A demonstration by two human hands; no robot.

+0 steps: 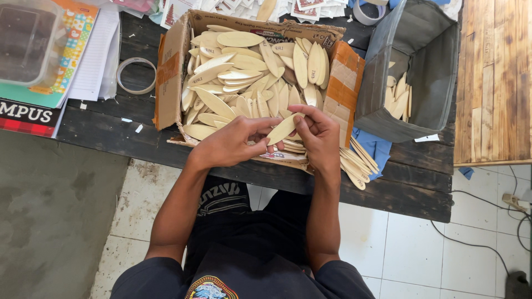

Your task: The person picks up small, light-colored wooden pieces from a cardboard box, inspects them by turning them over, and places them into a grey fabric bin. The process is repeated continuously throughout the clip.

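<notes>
Landmark: the open cardboard box (172, 72) of pale wooden oval pieces (244, 77), set on the dark plank bench (100, 130).

Left of the box: a tape ring (136, 76) just beside its left flap; further left, papers (100, 52), a clear plastic container (27, 41) and a book (27, 116) near the bench's end.

At the box's near wall: left hand (233, 143), fingers curled, pinching the lower end of one wooden oval (284, 129). Right hand (320, 135), likewise partly closed, fingertips on the upper end of the same piece. The oval's long axis runs diagonally, low at the left hand, rising toward the right hand. Both hands are on it; neither is nearer. It sits just above the box's near rim, over the heap.

Right of the box: a loose stack of ovals (357, 163) by the bench's near edge, on blue cloth (377, 147); beyond, a grey fabric bin (429, 72) holding a few ovals, touching the box's right flap. Open room lies toward the person, off the near edge.
</notes>
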